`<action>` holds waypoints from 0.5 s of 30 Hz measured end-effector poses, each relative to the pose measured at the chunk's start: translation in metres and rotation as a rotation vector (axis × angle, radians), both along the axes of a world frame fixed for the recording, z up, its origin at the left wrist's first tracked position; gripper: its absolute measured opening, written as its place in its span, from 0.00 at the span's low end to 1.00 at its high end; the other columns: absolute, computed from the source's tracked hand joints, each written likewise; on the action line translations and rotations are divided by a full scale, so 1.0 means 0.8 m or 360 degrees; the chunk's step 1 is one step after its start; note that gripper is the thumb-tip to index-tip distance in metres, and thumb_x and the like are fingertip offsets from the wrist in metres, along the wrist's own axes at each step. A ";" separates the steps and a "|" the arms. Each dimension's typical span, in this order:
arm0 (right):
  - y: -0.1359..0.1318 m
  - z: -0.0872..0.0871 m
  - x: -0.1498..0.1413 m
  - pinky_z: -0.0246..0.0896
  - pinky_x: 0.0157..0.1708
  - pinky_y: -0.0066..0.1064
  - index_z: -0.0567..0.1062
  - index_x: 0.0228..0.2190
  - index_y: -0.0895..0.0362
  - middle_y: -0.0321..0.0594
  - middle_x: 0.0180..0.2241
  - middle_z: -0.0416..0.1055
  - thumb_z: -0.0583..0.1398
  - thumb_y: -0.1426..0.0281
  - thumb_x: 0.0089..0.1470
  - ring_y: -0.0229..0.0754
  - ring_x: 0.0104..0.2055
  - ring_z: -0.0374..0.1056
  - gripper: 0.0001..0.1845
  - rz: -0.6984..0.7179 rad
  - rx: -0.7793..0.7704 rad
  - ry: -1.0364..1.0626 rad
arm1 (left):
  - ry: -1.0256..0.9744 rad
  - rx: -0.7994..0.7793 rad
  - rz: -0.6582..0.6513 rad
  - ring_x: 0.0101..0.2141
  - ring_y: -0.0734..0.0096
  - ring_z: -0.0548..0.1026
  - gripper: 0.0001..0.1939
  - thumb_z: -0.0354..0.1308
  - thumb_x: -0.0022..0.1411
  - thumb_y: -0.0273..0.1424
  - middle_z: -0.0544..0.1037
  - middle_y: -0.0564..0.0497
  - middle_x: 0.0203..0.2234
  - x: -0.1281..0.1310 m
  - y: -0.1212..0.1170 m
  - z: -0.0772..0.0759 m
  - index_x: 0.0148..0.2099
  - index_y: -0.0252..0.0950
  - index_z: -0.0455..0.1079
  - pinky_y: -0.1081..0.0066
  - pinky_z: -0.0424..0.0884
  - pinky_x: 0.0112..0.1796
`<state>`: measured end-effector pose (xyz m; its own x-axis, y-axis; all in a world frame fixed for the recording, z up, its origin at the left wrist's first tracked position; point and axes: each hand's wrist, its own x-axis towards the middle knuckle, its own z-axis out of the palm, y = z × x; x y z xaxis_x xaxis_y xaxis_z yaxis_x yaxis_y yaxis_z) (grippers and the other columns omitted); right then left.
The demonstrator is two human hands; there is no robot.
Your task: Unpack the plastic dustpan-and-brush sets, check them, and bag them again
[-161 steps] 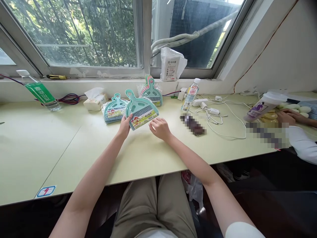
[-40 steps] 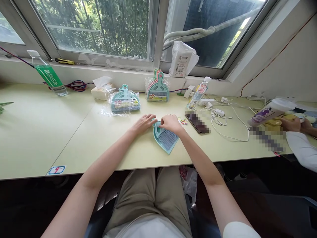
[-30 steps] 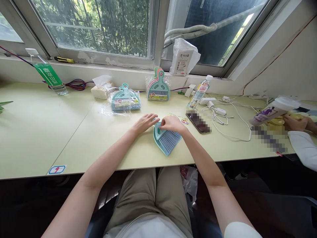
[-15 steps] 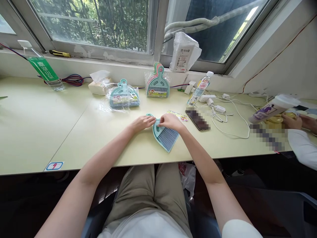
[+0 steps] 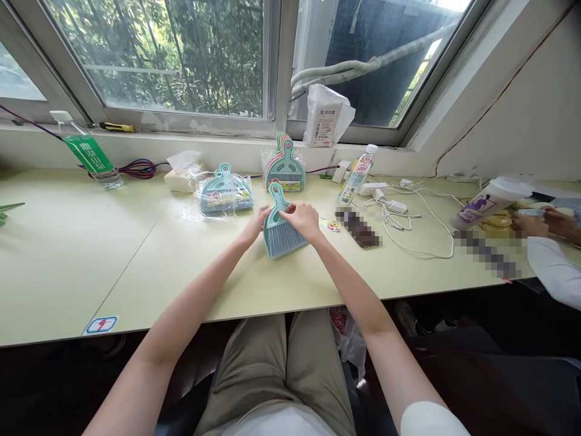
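Observation:
A light teal dustpan [image 5: 269, 243] with a small brush [image 5: 285, 239] nested in it is raised a little over the table, handle up and bristles down. My left hand [image 5: 255, 227], slightly blurred, grips the dustpan's left edge. With thumb and fingers pinched, my right hand [image 5: 305, 219] holds the brush at its upper part, in front of the pan. A colourful printed card [image 5: 330, 224] lies just right of that hand. Behind, a similar dustpan set lies in clear plastic wrap [image 5: 227, 192], and a stack of wrapped sets [image 5: 285, 166] leans by the wall.
Along the back stand a tissue pack [image 5: 183, 172], a green-labelled bottle [image 5: 91, 154] and another drink bottle [image 5: 358, 174]. A phone [image 5: 358, 227], white cables [image 5: 408, 224] and a lidded cup [image 5: 490, 203] lie to the right. Another person's sleeve [image 5: 554, 269] shows at the far right.
Earlier the set was held up with its label on; then it lay label-free on the table, handle left. Now both hands have lifted it and turned its handle up. The printed card lies separately.

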<state>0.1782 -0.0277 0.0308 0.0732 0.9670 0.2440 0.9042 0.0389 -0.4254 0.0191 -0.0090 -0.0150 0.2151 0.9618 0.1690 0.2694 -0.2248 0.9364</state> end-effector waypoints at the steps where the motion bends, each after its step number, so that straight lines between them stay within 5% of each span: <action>1: 0.007 -0.003 0.000 0.62 0.40 0.31 0.79 0.33 0.53 0.41 0.39 0.78 0.61 0.55 0.54 0.45 0.42 0.73 0.15 -0.0004 0.0040 0.0066 | -0.0054 -0.0213 -0.0157 0.49 0.51 0.73 0.29 0.53 0.63 0.44 0.73 0.39 0.51 0.000 -0.001 0.001 0.62 0.37 0.59 0.57 0.73 0.42; 3: 0.023 -0.011 0.010 0.63 0.41 0.31 0.79 0.35 0.53 0.40 0.39 0.78 0.59 0.56 0.56 0.44 0.41 0.73 0.15 0.0039 0.0091 0.0250 | -0.0135 -0.0392 -0.0327 0.49 0.51 0.73 0.35 0.62 0.55 0.44 0.73 0.41 0.52 -0.002 -0.003 -0.001 0.62 0.39 0.59 0.61 0.73 0.39; 6: 0.044 -0.029 0.050 0.65 0.43 0.33 0.76 0.45 0.53 0.39 0.44 0.77 0.54 0.63 0.62 0.42 0.40 0.73 0.15 0.0067 0.0143 0.0488 | -0.0256 -0.0414 -0.0277 0.51 0.53 0.72 0.38 0.67 0.50 0.40 0.72 0.44 0.53 -0.010 -0.002 -0.005 0.62 0.42 0.60 0.64 0.73 0.40; 9: 0.057 -0.050 0.101 0.60 0.55 0.43 0.74 0.50 0.51 0.42 0.55 0.70 0.57 0.74 0.57 0.48 0.55 0.67 0.19 -0.0030 0.0180 0.0256 | -0.0325 -0.0451 -0.0212 0.49 0.55 0.74 0.34 0.66 0.51 0.40 0.74 0.46 0.51 -0.020 0.007 -0.010 0.60 0.43 0.63 0.63 0.73 0.40; 11: 0.063 -0.064 0.128 0.56 0.58 0.48 0.72 0.53 0.50 0.43 0.59 0.66 0.60 0.75 0.54 0.52 0.61 0.60 0.24 0.0039 -0.0001 0.0134 | -0.0393 -0.0442 -0.0160 0.47 0.56 0.75 0.32 0.65 0.53 0.41 0.75 0.47 0.50 -0.026 0.014 -0.012 0.59 0.43 0.64 0.64 0.73 0.39; 15: 0.068 -0.079 0.146 0.60 0.56 0.43 0.76 0.49 0.53 0.46 0.53 0.70 0.65 0.74 0.50 0.49 0.53 0.68 0.22 0.0223 -0.0228 0.0113 | -0.0535 -0.0376 -0.0021 0.45 0.59 0.75 0.30 0.64 0.53 0.41 0.75 0.46 0.49 -0.034 0.023 -0.013 0.57 0.42 0.65 0.66 0.74 0.38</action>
